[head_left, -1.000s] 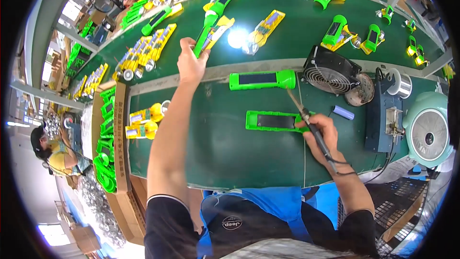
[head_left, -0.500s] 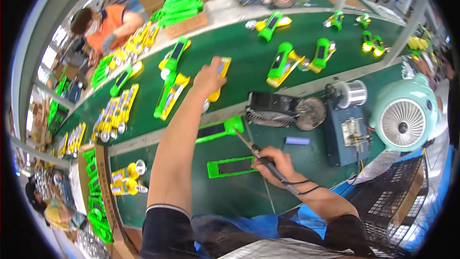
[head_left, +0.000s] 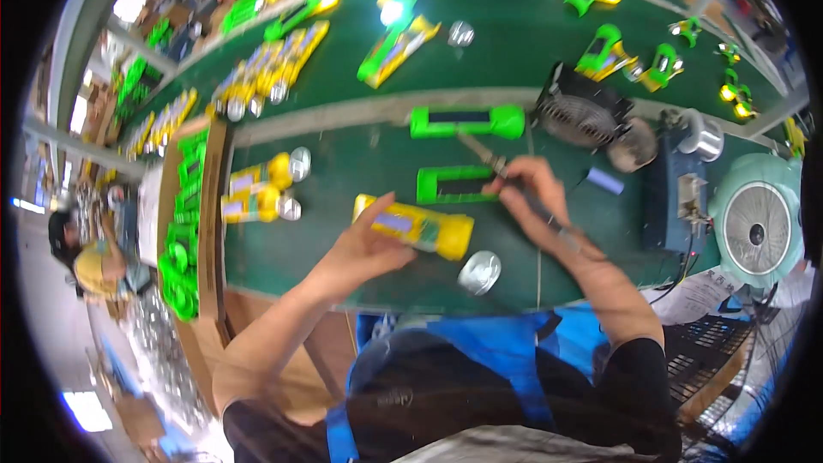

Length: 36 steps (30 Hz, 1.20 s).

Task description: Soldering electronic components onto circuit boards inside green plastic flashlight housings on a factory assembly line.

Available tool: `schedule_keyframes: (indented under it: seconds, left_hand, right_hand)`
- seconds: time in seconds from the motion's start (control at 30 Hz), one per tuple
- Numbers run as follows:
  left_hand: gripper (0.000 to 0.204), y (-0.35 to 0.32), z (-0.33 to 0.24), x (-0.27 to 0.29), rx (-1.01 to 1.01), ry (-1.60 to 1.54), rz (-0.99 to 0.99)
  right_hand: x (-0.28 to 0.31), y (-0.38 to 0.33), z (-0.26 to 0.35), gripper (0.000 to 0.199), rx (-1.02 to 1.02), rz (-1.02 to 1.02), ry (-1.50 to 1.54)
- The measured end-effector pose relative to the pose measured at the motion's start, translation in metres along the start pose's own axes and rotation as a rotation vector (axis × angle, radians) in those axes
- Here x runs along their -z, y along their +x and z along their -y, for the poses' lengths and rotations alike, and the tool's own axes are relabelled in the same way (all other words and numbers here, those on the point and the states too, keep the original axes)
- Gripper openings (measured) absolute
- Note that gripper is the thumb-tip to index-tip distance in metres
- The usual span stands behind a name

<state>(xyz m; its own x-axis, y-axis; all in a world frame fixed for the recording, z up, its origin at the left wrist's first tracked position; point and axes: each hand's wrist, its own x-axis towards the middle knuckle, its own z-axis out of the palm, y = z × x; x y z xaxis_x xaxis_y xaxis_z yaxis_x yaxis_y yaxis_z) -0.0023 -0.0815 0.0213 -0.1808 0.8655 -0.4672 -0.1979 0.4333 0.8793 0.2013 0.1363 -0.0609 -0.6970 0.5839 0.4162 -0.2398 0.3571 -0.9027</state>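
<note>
My left hand point(head_left: 362, 250) pinches one end of a yellow flashlight body half point(head_left: 429, 230) above the bench, a battery and a green part inside it. A round silver reflector point(head_left: 480, 273) is beside its wide end. My right hand point(head_left: 538, 195) is closed around a soldering iron point(head_left: 485, 154), its tip pointing up and left. Under the tip lies a green flashlight shell point(head_left: 467, 122) with a dark panel. A second green frame point(head_left: 429, 185) lies between my hands, partly hidden by the right one.
A purple battery cell point(head_left: 605, 180) and a blue soldering machine point(head_left: 669, 189) with a solder spool point(head_left: 705, 137) are at right, beside a mint fan point(head_left: 756, 231). A cardboard box point(head_left: 214, 197) of green shells stands left, near yellow bodies point(head_left: 257, 189). Beyond runs the green conveyor point(head_left: 343, 77).
My left hand has drawn back from the conveyor, bringing a yellow flashlight body with its reflector over the bench. My right hand still holds the soldering iron. The view has shifted.
</note>
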Motion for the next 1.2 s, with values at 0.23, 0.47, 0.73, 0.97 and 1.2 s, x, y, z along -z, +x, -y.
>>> schedule_keyframes:
  seconds: [0.23,0.47,0.73,0.97,1.2]
  left_hand:
    - [0.057,0.02,0.007,-0.02,-0.229,0.292,-0.142]
    - [0.025,0.054,0.008,-0.036,-0.729,0.691,-0.336]
    - [0.012,0.056,0.016,-0.033,-0.489,0.3,-0.278]
    - [0.015,0.048,0.008,-0.044,-0.767,0.925,-0.344]
    - [0.014,0.053,0.0,-0.047,-0.64,0.994,-0.349]
  right_hand:
    - [0.05,0.0,0.052,0.029,0.249,-0.04,-0.464]
    - [0.035,-0.088,0.071,0.036,-0.197,-0.301,0.182]
    - [0.0,-0.069,0.054,0.015,-0.436,-0.29,0.294]
    - [0.001,-0.064,0.059,0.019,-0.482,-0.198,0.177]
    - [-0.002,-0.057,0.061,0.019,-0.508,-0.153,0.103]
